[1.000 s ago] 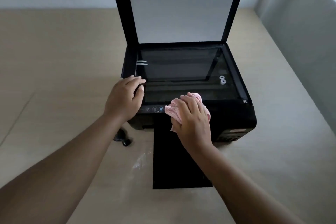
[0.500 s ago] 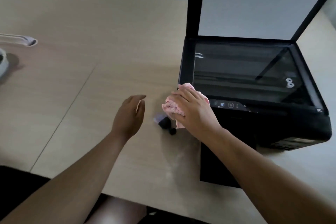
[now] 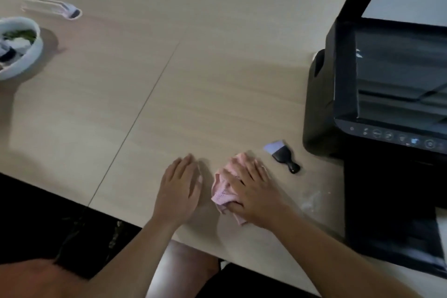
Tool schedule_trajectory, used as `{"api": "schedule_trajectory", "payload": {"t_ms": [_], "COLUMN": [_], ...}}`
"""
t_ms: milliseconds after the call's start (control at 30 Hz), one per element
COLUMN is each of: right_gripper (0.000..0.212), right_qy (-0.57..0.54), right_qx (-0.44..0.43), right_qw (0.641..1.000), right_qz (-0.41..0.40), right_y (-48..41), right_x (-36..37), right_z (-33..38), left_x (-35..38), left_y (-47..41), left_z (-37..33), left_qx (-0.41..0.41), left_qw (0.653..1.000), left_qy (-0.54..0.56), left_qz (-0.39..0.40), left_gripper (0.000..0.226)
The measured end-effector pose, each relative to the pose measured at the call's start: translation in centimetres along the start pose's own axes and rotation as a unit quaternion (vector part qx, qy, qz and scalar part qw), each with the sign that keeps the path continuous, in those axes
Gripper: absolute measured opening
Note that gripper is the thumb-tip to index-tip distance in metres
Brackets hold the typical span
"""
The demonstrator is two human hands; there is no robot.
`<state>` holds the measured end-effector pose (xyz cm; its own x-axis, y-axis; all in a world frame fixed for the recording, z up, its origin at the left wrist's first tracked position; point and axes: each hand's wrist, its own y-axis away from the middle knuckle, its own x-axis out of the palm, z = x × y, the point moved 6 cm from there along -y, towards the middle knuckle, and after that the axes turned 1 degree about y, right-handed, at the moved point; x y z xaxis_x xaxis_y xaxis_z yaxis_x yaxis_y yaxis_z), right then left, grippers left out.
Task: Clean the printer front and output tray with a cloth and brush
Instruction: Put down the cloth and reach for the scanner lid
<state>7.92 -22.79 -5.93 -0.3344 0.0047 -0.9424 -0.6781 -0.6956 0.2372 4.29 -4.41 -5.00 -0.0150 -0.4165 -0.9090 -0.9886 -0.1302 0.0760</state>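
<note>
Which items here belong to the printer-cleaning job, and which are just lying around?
Job: printer, output tray, pink cloth under the right hand, small brush.
Lying about: white bowl, pale translucent object beyond it.

Right hand (image 3: 254, 191) lies flat on the pink cloth (image 3: 221, 192), pressing it to the surface (image 3: 169, 80) off the printer's (image 3: 343, 94) front left corner, apart from it. Left hand (image 3: 180, 191) is palm down with straight fingers, just beside the cloth on the side away from the printer. The brush (image 3: 283, 156) lies between cloth and printer. The printer lid stands up and the output tray (image 3: 391, 225) juts from its front. A white bowl (image 3: 29, 55) sits well apart, far left.
</note>
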Motion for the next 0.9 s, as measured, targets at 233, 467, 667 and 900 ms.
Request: {"api": "schedule_trajectory", "payload": {"t_ms": [233,467,667,900], "right_gripper": [0.069,0.030,0.023,0.050], "right_qy": [-0.211,-0.158,-0.012,0.064], "right_qx": [0.041,0.112,0.239,0.327], "right_qw": [0.977,0.940,0.861,0.888], "right_qz": [-0.014,-0.281,-0.449,-0.317], "right_y": [1.6,8.6,16.3,16.2], "right_x": [-8.9,-28.0,-42.4,-48.1], "right_z": [-2.1,-13.2,-28.3,-39.1], "left_x": [-3.1,-10.7,-18.3,-20.2], "left_y": [-6.1,-15.3,-20.8,-27.6], "left_z": [-5.1,-21.5,-38.4,-51.7], "left_qx": [0.121,0.285,0.362,0.312], "left_qw": [0.992,0.946,0.897,0.935], "left_qy": [0.010,0.053,0.029,-0.087], "left_qz": [-0.023,-0.146,-0.252,-0.143], "left_gripper": [0.046,0.015,0.015,0.063]}}
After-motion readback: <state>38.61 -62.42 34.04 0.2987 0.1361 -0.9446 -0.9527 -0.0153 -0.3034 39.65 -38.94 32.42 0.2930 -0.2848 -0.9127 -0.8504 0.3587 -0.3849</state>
